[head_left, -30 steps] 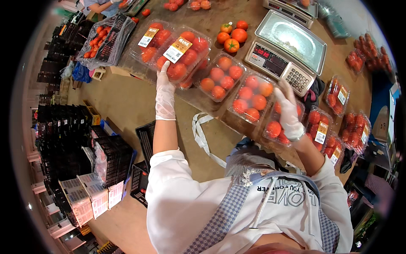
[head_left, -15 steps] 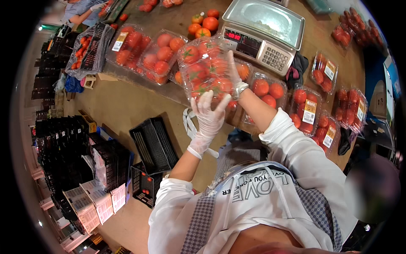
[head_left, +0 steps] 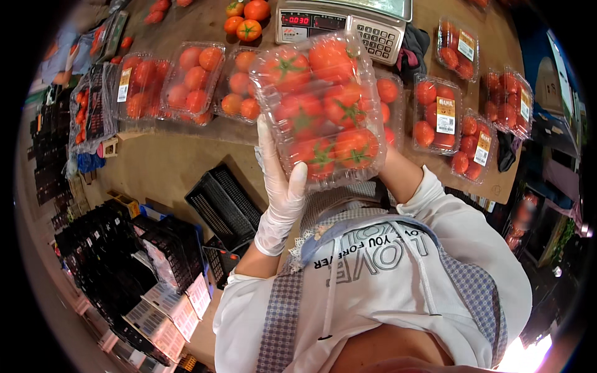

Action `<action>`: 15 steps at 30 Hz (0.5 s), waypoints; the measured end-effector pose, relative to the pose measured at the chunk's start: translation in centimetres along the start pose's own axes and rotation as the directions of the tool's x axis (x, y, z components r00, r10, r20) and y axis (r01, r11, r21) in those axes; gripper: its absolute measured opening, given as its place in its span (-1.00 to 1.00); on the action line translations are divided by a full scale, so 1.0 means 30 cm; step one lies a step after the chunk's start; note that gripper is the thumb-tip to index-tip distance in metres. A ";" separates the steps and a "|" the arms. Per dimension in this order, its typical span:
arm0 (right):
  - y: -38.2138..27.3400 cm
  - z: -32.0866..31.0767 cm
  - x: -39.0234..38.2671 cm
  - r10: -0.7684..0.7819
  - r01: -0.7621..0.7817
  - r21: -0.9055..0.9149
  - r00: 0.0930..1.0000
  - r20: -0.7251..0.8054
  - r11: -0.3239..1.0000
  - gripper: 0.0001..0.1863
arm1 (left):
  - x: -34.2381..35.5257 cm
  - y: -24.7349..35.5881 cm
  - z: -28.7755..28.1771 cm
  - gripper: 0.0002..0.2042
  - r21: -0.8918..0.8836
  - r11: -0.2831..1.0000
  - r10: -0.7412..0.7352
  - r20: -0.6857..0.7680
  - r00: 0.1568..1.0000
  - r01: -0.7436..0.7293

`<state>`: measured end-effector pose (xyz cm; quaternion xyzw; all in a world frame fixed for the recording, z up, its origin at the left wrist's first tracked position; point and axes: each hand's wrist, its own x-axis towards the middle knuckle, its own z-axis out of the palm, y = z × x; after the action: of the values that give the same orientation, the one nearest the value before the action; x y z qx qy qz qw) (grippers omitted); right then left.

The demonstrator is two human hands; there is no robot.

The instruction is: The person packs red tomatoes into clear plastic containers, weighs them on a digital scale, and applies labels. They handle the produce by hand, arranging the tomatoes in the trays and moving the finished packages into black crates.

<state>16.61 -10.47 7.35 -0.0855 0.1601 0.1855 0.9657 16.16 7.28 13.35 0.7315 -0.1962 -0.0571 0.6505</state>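
Observation:
A clear plastic tomato box (head_left: 326,115), full of red tomatoes with green stems, is lifted and tilted in front of me, above the table's near edge. My left hand (head_left: 281,186), in a thin whitish glove, grips its left side, thumb over the near corner and fingers along the edge. My right forearm (head_left: 404,169) passes behind the box's lower right corner; the box hides that hand and its fingers. Beyond the box stands a weighing scale (head_left: 342,23) with a lit red display and a keypad.
More clear tomato boxes (head_left: 193,81) line the table's near edge on the left. Labelled boxes (head_left: 437,112) stand to the right. Loose tomatoes (head_left: 249,30) lie beside the scale. Black crates (head_left: 224,202) stand on the floor at left. A co-worker's sleeve (head_left: 59,50) shows far left.
The tomato box has come nearer and to the right, looking larger. My left hand has shifted to its left side. My right hand, earlier visible at the box's right side, is now hidden behind it.

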 end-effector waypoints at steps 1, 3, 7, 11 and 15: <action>-0.004 0.016 0.018 -0.014 0.014 -0.019 1.000 -0.021 1.000 -0.18 | 0.019 0.002 -0.019 -0.22 -0.042 0.999 -0.003 -0.002 1.000 0.003; -0.003 0.054 0.061 -0.043 0.040 -0.047 0.997 -0.071 0.998 -0.18 | 0.070 -0.004 -0.071 -0.24 -0.114 0.993 0.006 0.024 1.000 -0.003; -0.035 0.159 0.147 -0.180 0.136 -0.191 0.956 -0.232 0.972 -0.19 | 0.183 -0.074 -0.197 -0.38 0.373 0.900 0.245 -0.003 0.970 -0.226; 0.085 0.292 0.128 -0.640 0.438 -0.560 0.732 -0.231 0.703 -0.35 | 0.270 -0.143 -0.174 -0.40 -0.024 0.993 -0.097 0.436 0.895 0.119; 0.204 0.290 0.166 -0.757 0.264 -0.855 0.621 -0.204 0.447 -0.35 | 0.282 -0.388 -0.062 -0.31 -0.656 0.258 -0.178 0.689 0.703 0.709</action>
<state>21.05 -1.24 13.13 -0.5772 0.3080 -0.1195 0.7468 27.04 6.84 3.74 0.2476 -0.0639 -0.5213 0.8142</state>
